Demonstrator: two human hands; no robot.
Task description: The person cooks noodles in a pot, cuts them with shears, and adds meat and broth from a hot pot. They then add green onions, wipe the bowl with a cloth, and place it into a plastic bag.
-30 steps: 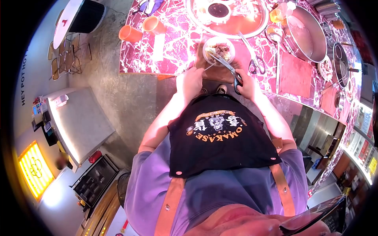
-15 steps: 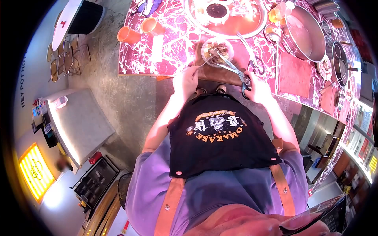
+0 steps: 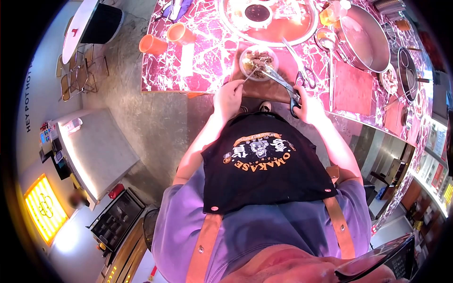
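Observation:
A small round bowl of chopped brown food, perhaps meat, stands near the table's front edge. My right hand is closed around the dark handles of a pair of scissors, whose blades reach to the food. From the other side, my left hand pinches a thin metal utensil that slants toward the bowl; its exact kind is too small to make out. A second pair of scissors lies on the table just right of the bowl.
Behind the bowl is a large round tray with reddish liquid and a dark sauce dish. To the right are a ladle, a big metal pot and a red mat. Two orange cups stand at the left.
My left hand has shifted slightly right, closer to the bowl. The scissor blades, spread apart before, now look closed together at the food.

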